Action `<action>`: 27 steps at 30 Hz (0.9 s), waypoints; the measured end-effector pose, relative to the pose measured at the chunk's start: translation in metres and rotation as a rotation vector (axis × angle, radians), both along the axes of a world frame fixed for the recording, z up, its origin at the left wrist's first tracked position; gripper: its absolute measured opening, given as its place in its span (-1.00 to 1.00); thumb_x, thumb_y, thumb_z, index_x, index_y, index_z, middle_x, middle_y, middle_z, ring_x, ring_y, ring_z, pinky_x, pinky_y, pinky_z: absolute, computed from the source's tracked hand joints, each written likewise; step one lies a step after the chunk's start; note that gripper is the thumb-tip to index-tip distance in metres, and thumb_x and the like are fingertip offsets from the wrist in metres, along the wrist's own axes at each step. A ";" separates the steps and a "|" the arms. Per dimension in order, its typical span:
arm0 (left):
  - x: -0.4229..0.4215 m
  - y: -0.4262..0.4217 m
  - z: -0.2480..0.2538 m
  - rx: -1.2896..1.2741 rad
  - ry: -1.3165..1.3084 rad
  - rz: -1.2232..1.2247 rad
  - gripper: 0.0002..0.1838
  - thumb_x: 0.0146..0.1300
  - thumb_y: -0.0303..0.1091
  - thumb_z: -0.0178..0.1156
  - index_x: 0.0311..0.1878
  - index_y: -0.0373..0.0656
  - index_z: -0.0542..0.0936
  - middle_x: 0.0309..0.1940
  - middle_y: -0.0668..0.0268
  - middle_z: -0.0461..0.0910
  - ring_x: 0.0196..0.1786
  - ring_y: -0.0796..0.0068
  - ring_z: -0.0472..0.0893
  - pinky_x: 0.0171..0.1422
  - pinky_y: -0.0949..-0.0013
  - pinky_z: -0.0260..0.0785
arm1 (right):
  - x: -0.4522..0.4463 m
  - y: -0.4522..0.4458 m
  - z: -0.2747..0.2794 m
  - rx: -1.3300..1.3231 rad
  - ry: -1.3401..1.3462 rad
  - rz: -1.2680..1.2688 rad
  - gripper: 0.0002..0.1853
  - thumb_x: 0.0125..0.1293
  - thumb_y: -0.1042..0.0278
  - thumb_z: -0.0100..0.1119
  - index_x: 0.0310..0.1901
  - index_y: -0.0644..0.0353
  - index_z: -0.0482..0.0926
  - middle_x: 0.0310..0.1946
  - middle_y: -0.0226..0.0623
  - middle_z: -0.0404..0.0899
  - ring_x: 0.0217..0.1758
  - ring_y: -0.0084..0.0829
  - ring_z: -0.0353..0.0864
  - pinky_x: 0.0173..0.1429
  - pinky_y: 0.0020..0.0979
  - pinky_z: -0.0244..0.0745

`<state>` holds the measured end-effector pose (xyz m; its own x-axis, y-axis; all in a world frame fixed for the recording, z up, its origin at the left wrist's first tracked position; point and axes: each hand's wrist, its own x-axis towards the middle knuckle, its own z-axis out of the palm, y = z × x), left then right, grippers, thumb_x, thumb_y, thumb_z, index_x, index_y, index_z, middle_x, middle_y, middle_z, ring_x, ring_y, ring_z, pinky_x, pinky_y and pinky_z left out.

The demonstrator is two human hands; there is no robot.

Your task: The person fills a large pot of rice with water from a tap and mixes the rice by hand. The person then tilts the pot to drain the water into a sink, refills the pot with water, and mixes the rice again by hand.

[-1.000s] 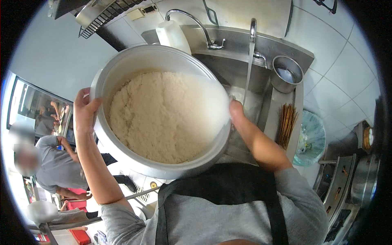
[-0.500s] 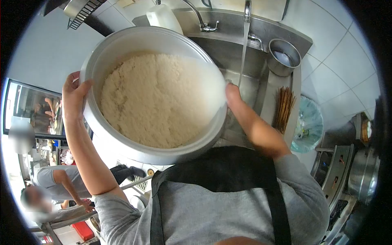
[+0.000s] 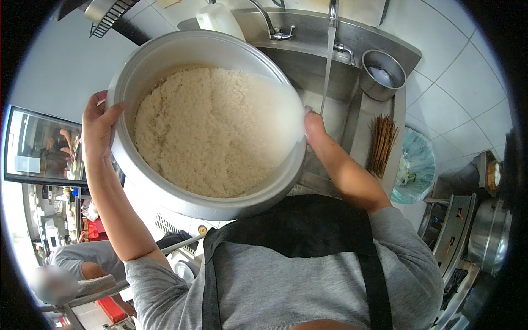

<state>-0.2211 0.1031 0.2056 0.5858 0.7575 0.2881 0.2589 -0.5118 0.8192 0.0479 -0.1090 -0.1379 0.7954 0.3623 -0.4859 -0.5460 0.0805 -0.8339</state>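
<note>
Gripping a large pot (image 3: 181,205) at opposite sides, the person stands at a sink (image 3: 308,69), as recorded in the head view. The left hand (image 3: 99,126) is closed round the left rim, thumb inside; the right hand (image 3: 314,127) holds the right rim, its fingers largely hidden. The pot appears tilted to the right, overlapping the sink in view; whether it rests on an edge cannot be determined. White rice (image 3: 192,132) fills the left and middle, cloudy water (image 3: 281,113) gathers at the right. A tap (image 3: 333,15) runs beside the pot.

Risks, as judged: further tilt could carry rice over the rim with the water; a wet rim could slip from the right hand; shifting weight could strain the left hand's hold.
</note>
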 end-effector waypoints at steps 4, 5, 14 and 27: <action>0.000 0.001 0.000 0.002 -0.005 -0.002 -0.51 0.00 -0.48 0.24 0.03 -0.40 0.37 -0.30 0.08 0.59 -0.33 0.39 0.59 -0.19 0.41 0.44 | -0.004 -0.001 0.005 -0.021 -0.007 -0.013 -0.63 0.35 0.22 -0.19 -0.20 0.38 0.53 -0.24 -0.02 0.56 -0.20 -0.19 0.56 -0.10 -0.21 0.44; 0.000 0.002 0.000 0.004 -0.009 -0.003 -0.51 0.00 -0.48 0.24 0.03 -0.40 0.36 -0.30 0.08 0.59 -0.33 0.39 0.59 -0.19 0.41 0.45 | -0.001 0.000 -0.003 -0.002 -0.016 -0.007 -0.63 0.35 0.22 -0.19 -0.20 0.37 0.53 -0.24 -0.03 0.56 -0.21 -0.19 0.56 -0.11 -0.21 0.44; 0.001 0.003 0.001 -0.004 0.005 -0.014 -0.49 0.00 -0.49 0.25 0.04 -0.43 0.35 -0.30 0.04 0.59 -0.32 0.38 0.60 -0.18 0.40 0.47 | 0.014 0.007 -0.049 0.124 -0.046 0.072 -0.69 0.32 0.32 -0.18 -0.16 0.35 0.53 -0.23 -0.02 0.56 -0.19 -0.20 0.56 -0.10 -0.20 0.46; 0.004 0.003 0.003 0.006 0.036 0.001 -0.49 0.01 -0.46 0.25 0.05 -0.44 0.35 -0.30 0.03 0.59 -0.31 0.35 0.61 -0.18 0.40 0.47 | 0.019 0.008 -0.040 0.013 -0.105 0.104 -0.67 0.36 0.33 -0.23 -0.14 0.35 0.53 -0.20 -0.05 0.56 -0.17 -0.19 0.57 -0.08 -0.22 0.46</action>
